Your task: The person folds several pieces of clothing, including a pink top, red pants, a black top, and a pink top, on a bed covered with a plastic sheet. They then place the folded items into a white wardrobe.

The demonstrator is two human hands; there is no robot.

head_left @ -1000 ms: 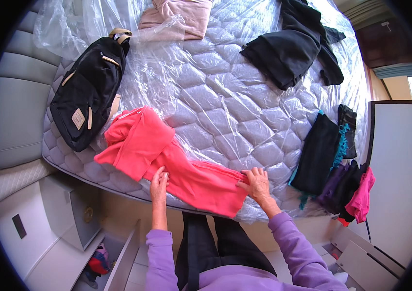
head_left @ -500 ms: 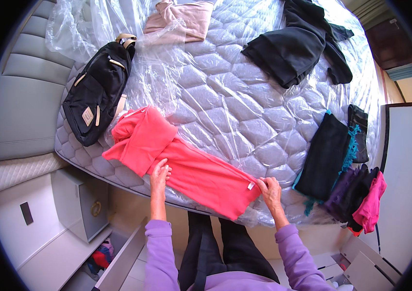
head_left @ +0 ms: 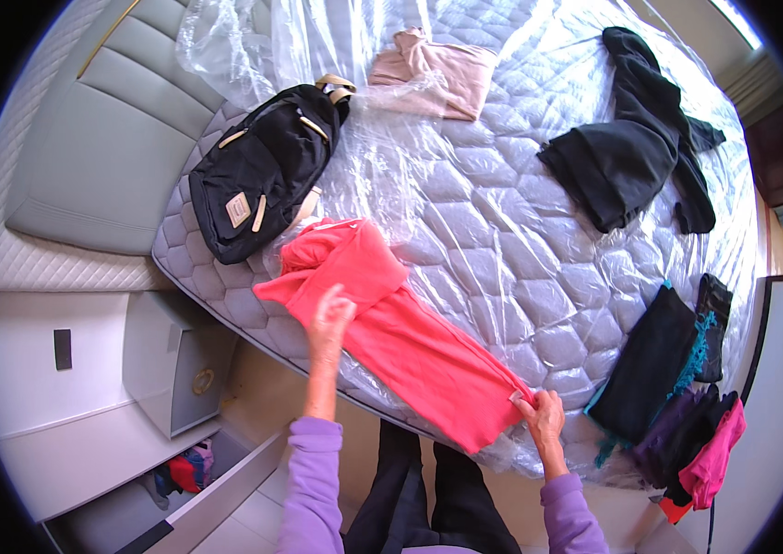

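A coral-pink garment (head_left: 428, 365), folded into a long strip with a bunched far-left end, lies slantwise near the edge of the plastic-covered mattress (head_left: 493, 231). My right hand (head_left: 543, 417) pinches its right-hand corner, beside a small white label. Over the left part of the garment hovers my left hand (head_left: 330, 319), slightly blurred, with its fingers loosely apart and nothing in them. Whether it touches the cloth I cannot tell. A black backpack (head_left: 267, 175) with beige trim lies just beyond the bunched end.
A folded beige garment (head_left: 437, 76) and a spread black garment (head_left: 627, 162) lie farther back. At right are a folded black cloth with teal fringe (head_left: 645, 365) and purple, black and pink clothes (head_left: 712, 452). An open drawer (head_left: 225, 499) holding clothes stands below left.
The view has shifted, so the bed and its things sit farther right and lower. My left hand has moved up along the garment toward its bunched end. My right hand keeps the corner.
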